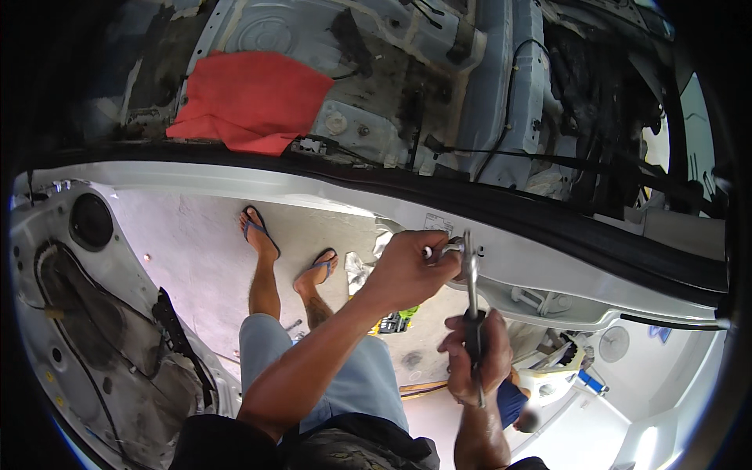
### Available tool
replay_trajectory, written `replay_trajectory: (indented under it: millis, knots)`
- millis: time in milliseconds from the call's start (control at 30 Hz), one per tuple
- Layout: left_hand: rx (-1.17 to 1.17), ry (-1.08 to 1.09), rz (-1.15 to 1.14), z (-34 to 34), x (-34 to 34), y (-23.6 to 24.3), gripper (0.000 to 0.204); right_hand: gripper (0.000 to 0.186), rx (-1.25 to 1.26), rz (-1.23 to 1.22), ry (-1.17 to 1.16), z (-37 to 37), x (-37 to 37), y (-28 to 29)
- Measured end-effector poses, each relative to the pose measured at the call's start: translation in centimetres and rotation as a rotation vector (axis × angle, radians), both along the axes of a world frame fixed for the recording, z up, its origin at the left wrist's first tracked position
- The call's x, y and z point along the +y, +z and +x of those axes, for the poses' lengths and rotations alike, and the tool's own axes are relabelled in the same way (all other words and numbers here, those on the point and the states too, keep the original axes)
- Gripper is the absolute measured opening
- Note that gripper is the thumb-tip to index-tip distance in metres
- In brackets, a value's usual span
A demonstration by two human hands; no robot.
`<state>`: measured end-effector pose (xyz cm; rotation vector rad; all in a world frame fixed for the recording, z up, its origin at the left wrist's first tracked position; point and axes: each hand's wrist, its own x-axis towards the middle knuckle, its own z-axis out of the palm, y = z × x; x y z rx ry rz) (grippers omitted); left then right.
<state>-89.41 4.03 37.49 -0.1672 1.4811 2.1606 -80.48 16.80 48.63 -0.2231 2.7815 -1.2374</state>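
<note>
Black sleeves (219,440), pale-blue shorts (356,384) and blue-strapped flip-flops (258,226) are worn.

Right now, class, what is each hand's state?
Left hand: closed on a small silvery metal piece, kind unclear.
Right hand: closed around a black-handled, metal-shafted hand tool.

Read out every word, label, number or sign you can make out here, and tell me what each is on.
No text here can be read out.
Label on the pale car sill: printed, but too small to read.
Two small yellow marks on the door panel at left: too blurred to read.
Tool in the right hand: no lettering I can make out.
</note>
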Motion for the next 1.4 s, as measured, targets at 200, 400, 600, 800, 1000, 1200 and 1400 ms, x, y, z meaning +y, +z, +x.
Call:
replay_trajectory:
  millis: [200,400,600,800,1000,1200,1400]
  knots:
    - [-0.059,0.165,-0.041,0.7,1.9,-0.2,0.024,0.036,-0.136,0.306,0.239,-2.9,-0.6,4.6]
    - [-0.246,-0.042,0.030,3.7,-3.1,0.5,0.035,0.041,0.283,0.390,0.227,-2.1,-0.7,0.0]
    - [-0.464,-0.140,0.080,7.7,-8.7,3.3,0.035,0.046,0.134,0.162,-0.102,3.9,-2.9,-5.3]
    - [-0.084,-0.300,-0.329,8.5,-9.0,3.9,0.032,0.022,-0.214,-0.602,-0.747,8.8,-10.0,-10.0]
    - [0.127,-0.183,-0.555,8.1,-10.4,2.8,0.028,0.007,-0.325,-0.711,-0.995,7.8,-10.5,-11.4]
    - [-0.348,-0.081,0.102,7.4,-10.2,2.4,0.019,0.007,-0.307,-0.736,-1.041,8.0,-8.5,-12.7]
    - [-0.488,-0.094,0.435,6.5,-8.5,1.2,0.031,0.008,-0.350,-0.590,-0.886,8.7,-7.6,-11.9]
